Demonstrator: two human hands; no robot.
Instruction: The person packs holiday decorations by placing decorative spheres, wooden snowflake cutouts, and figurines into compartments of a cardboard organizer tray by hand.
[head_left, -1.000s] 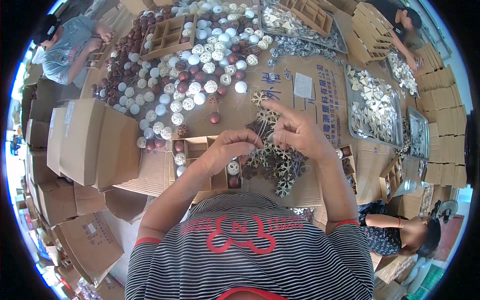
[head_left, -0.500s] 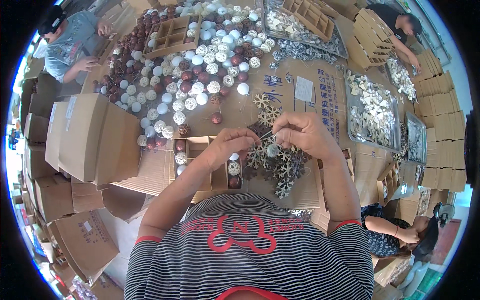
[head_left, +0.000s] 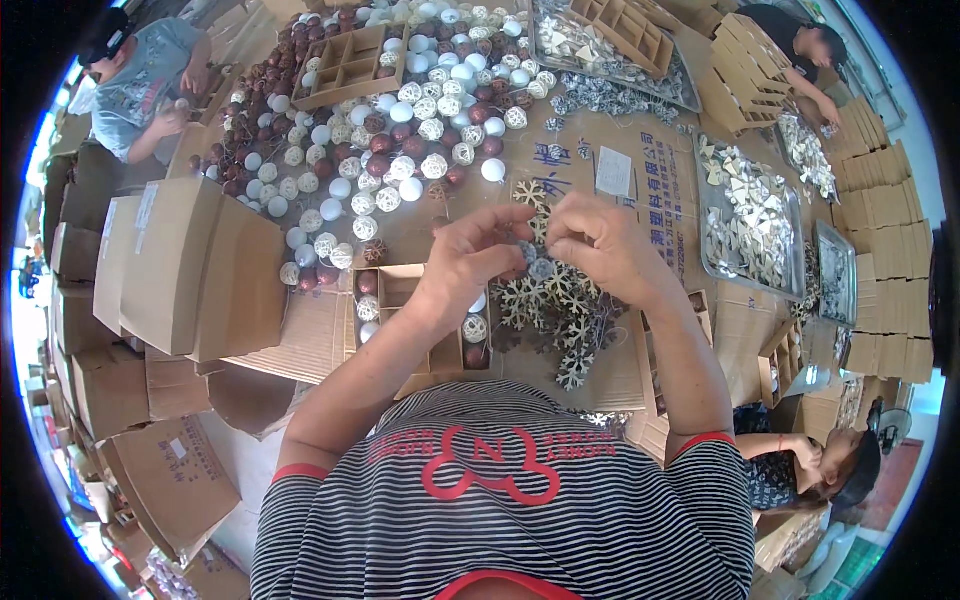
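I pinched one snowflake ornament point(head_left: 541, 268) between my left hand point(head_left: 470, 262) and right hand point(head_left: 600, 248), at twelve o'clock above the snowflake pile point(head_left: 560, 315). It seemed light, thin, breakable; better held by its centre.

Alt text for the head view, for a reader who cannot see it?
Two bare hands, left hand and right hand, meet over a pile of snowflake ornaments, pinching a small one between them. White and dark red balls cover the cardboard-topped table beyond.
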